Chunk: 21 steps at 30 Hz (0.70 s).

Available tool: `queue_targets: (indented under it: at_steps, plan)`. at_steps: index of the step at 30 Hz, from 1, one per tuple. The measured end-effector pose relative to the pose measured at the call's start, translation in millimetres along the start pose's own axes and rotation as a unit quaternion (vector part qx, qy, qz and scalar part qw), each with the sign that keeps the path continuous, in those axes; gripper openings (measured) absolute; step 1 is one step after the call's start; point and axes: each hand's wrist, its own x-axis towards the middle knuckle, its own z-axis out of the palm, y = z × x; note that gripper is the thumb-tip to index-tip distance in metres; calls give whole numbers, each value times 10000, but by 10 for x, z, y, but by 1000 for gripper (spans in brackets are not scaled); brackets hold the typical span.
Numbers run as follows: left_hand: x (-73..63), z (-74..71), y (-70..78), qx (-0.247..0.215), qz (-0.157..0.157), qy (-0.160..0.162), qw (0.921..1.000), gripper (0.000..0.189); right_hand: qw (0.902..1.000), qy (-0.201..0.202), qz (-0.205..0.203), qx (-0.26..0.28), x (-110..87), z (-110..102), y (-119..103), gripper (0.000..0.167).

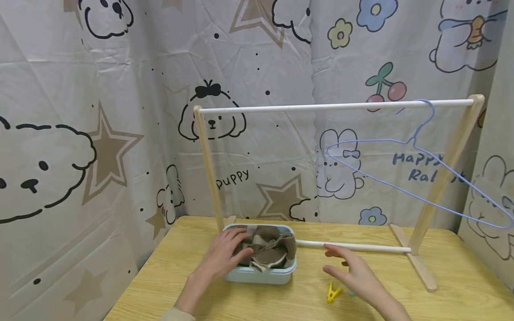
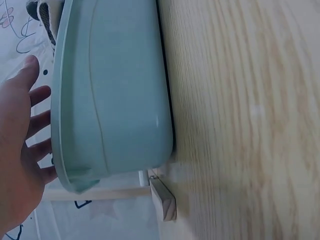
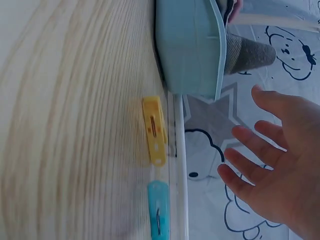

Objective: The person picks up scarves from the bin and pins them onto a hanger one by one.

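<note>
The cloth (image 1: 267, 243) sits bunched in the tub (image 1: 259, 277) on the table (image 1: 313, 307), and the left hand (image 1: 225, 254) is much the nearer to it. That hand is over the tub's left end, its fingers relaxed and slightly bent, not closed round anything. From them the cloth lies to the right, at and below the fingertips; whether they touch it or the rim, I cannot tell.

The tub's long axis runs left to right, roughly in line with the rack's rail (image 1: 301, 108). The cloth is too crumpled to show a clear axis of its own, though one fold stands above the rim at the right end.

The right hand (image 1: 355, 272) hovers beyond that end, fingers loosely spread and holding nothing, with a gap between it and the tub. The yellow clip (image 1: 332, 293) and the blue clip (image 3: 158, 210) lie on the table below it.

For a grip on the cloth, the left hand seems better placed; the right would have to travel leftward to reach that raised fold. The hanger (image 1: 413, 140) hangs from the rail's right part, well apart from the tub.
</note>
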Motion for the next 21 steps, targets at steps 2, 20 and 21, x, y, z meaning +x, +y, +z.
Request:
queue_targets:
  at_steps: [2,20,21]
  plan:
    - [5,6,15,-38,27,-9,10000,50,9996,-143,88,210,28,47,-41,54]
    - [86,7,137,-356,349,110,9987,45,9924,-737,-33,983,151,461,-212,46]
    - [97,-2,152,-429,343,62,9985,45,9926,-697,-30,994,150,476,-220,45]
